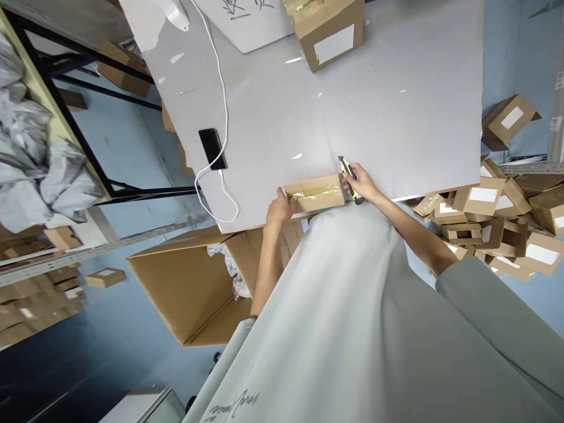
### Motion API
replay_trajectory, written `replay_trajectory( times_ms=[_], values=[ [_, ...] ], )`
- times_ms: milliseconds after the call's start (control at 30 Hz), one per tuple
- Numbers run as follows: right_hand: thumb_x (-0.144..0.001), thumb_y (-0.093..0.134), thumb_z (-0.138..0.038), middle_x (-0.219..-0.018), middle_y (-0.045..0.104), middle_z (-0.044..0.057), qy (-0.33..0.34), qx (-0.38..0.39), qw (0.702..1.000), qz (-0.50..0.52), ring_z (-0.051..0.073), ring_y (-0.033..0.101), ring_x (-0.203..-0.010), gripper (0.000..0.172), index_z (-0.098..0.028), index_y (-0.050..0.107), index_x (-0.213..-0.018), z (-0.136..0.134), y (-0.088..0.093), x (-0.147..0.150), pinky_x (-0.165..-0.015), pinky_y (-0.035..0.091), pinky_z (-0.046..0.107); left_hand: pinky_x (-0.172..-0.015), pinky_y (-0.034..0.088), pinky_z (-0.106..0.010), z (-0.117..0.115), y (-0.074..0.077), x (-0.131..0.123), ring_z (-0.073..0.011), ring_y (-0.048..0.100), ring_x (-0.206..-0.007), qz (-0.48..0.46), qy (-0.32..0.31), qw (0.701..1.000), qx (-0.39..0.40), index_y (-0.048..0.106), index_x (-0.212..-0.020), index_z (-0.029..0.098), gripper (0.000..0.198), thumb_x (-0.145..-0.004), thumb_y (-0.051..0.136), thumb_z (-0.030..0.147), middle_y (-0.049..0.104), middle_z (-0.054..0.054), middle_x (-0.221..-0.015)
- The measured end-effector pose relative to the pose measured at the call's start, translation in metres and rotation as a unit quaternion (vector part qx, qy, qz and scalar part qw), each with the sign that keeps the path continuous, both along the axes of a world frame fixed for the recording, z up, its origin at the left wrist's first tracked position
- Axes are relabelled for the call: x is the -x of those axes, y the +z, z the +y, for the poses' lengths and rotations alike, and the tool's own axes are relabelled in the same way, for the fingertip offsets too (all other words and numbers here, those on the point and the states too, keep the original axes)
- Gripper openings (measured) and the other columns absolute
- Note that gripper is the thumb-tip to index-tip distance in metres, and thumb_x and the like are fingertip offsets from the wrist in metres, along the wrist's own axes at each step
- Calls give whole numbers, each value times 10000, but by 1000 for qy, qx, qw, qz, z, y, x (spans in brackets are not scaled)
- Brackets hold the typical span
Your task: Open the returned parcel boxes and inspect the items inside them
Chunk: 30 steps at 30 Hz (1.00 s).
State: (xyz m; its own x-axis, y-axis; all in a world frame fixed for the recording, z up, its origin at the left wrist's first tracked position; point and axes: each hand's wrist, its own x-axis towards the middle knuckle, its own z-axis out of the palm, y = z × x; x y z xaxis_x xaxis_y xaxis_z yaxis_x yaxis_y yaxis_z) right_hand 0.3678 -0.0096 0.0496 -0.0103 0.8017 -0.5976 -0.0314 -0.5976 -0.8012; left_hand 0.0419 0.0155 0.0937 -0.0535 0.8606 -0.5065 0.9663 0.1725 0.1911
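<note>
A small taped cardboard box [315, 194] lies at the near edge of the white table [374, 106]. My left hand [281, 207] grips the box's left end, fingers curled on it. My right hand [362, 183] is closed round a yellow and black utility knife [349, 174] at the box's right end, its blade pointing away from me along the table.
A black phone [212, 148] on a white cable [224, 106] lies on the table's left side. Another cardboard box [328, 29] stands at the far edge. A large open carton [194, 288] sits on the floor to my left, a heap of small boxes [497, 223] to my right.
</note>
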Motion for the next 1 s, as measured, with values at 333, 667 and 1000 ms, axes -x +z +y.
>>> replay_trajectory(
  times_ms=[333,667,1000],
  values=[
    [-1024,752,-677,-1095,813,42,17,-105,994,-20,225,798,-969,490,-301,545,-1261,28,2,-14,-698,707,317,-1254,528,-669,4,19,-28,-497,636,-1518,-70,19,994,-78,307,-1811,126,1119,-914,856,509,682,-304,-1564],
    [-942,771,-756,-1162,829,63,-20,-117,993,15,215,839,-912,595,-282,580,-1246,-7,12,-24,-639,681,267,-1471,182,-705,40,4,-112,-416,464,-1683,-171,-219,950,-143,507,-1713,261,799,-955,755,301,563,-168,-1752],
    [-994,805,-608,-976,817,20,-6,-86,996,1,126,736,-613,510,-219,691,-1302,-35,19,-36,-530,593,211,-1458,284,-638,32,-27,-111,-401,526,-1650,-175,-238,942,-160,562,-1671,133,637,-1065,534,328,615,-253,-1690]
  ],
)
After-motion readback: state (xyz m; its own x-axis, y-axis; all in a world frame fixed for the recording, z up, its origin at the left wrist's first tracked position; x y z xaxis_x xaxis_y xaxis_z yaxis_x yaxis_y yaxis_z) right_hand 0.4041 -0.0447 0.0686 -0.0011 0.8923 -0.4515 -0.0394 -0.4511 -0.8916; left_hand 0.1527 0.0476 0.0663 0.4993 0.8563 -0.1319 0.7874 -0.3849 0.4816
